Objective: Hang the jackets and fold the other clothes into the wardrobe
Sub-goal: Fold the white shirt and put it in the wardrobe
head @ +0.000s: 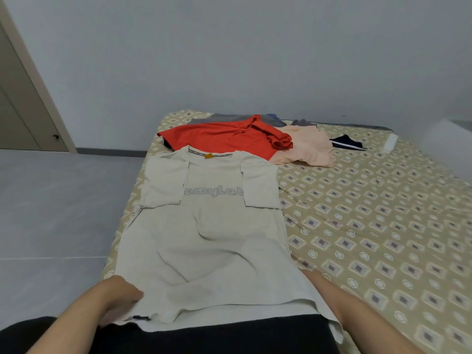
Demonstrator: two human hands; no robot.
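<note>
Left hand (120,300) curled, gripping near-left hem corner of cream T-shirt (204,238). Right hand (311,275) slid under shirt's right edge, fingers hidden; grip cannot be told. Hands well apart, one per side.

One T-shirt, flat on patterned bed sheet (370,226), collar far, both sleeves folded inward.

Beyond: one red garment (219,139), one peach garment (306,146), grey clothing (217,119) behind, one navy striped piece (344,143).
</note>
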